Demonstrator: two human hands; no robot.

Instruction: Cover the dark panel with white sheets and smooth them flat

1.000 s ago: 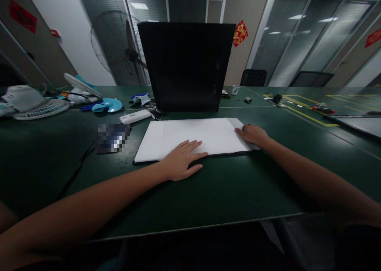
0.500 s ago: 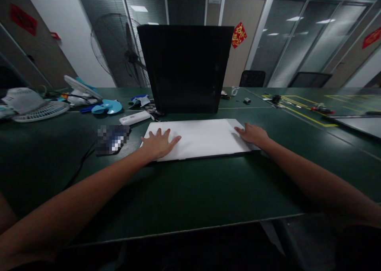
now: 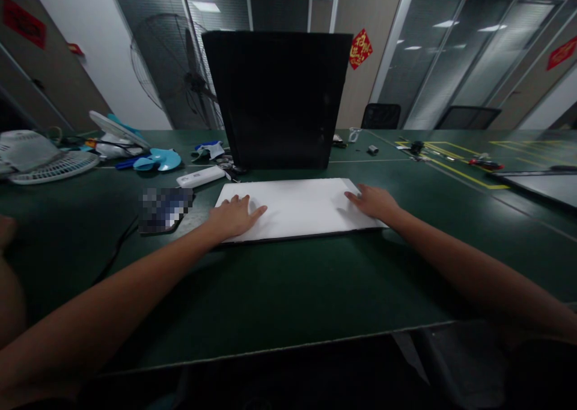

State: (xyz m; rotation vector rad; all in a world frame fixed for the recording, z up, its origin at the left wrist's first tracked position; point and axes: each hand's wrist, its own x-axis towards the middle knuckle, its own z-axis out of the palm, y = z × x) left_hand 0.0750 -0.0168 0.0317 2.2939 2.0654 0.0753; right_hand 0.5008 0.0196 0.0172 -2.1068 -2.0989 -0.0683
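Note:
A flat white panel (image 3: pixel 297 208) with a dark lower edge lies lengthwise on the green table. My left hand (image 3: pixel 233 219) rests on its left end, fingers stretched out and thumb pointing right. On the right end lies my right hand (image 3: pixel 373 202), its thumb reaching over the white surface and the other fingers partly hidden behind it. Just beyond the panel a large black rectangular panel (image 3: pixel 279 100) stands upright, leaning slightly.
To the left are a phone-like device (image 3: pixel 164 210), a white elongated box (image 3: pixel 201 177), blue fan blades (image 3: pixel 157 160) and a white fan cover (image 3: pixel 56 168). Another person's arm (image 3: pixel 8 278) shows at the left edge. Tools (image 3: pixel 485 162) lie far right on the green table (image 3: pixel 297 302).
The view has shifted slightly. The fingers of my left hand are a little less spread, and my right hand sits slightly further inward. More of the other person's arm shows at left.

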